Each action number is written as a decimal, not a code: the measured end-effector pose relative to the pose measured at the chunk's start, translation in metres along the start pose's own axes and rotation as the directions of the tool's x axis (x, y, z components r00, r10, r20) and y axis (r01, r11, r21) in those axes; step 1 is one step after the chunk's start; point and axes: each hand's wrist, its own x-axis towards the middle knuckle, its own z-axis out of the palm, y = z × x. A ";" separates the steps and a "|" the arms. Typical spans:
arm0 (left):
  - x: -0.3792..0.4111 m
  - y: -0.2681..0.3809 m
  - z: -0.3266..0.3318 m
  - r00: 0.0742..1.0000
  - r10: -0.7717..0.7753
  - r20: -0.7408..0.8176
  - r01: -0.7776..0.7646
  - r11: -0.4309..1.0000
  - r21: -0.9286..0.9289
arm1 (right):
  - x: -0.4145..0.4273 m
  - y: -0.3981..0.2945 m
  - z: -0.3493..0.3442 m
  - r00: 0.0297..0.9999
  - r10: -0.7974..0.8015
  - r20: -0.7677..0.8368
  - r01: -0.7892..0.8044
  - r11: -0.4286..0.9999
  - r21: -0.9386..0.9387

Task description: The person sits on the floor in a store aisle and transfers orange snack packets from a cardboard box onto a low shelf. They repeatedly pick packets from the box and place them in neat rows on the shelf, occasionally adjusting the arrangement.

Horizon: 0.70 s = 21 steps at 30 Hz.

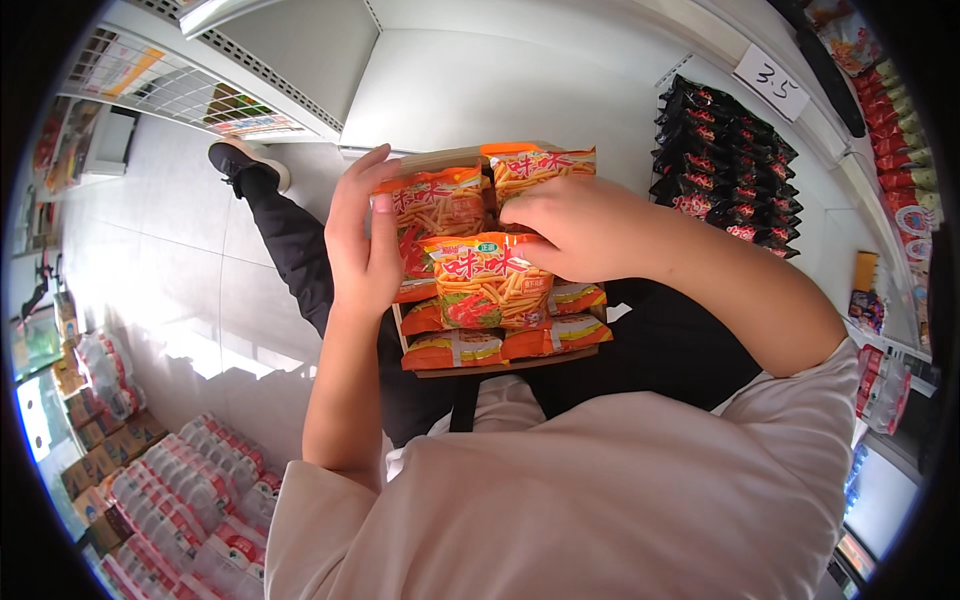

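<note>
A cardboard box (450, 156) of orange prawn-flavoured snack bags rests in front of my body, at the edge of a white shelf. My left hand (358, 232) wraps the box's left side, its thumb against the corner of a left-hand bag (442, 202). Between the thumb and fingers of my right hand (574, 225) is the upper right corner of a front bag (491, 289), which stands tilted above the others. Another bag (536, 165) is upright at the back right, partly covered by my right hand. Several bags (450, 350) lie flat along the near side.
Black snack packets (720, 165) stand in rows on the white shelf (510, 82), right of the box. A handwritten price card (771, 81) hangs on the shelf edge above. Wrapped bottle packs (172, 487) stack on the floor at lower left, and a wire rack (172, 82) is at upper left.
</note>
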 end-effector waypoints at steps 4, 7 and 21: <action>-0.020 0.008 0.001 0.991 0.079 0.112 -0.104 0.967 0.235 | 0.001 0.004 0.014 0.958 -0.151 -0.242 0.092 0.967 -0.238; -0.029 0.034 0.015 0.958 -0.032 0.286 -0.107 0.882 0.459 | -0.004 -0.002 0.033 0.928 -0.122 -0.351 0.014 0.956 -0.292; -0.052 0.004 0.046 0.950 0.005 0.313 -0.139 0.903 0.407 | -0.011 0.021 0.086 0.899 -0.181 -0.399 0.118 0.977 -0.177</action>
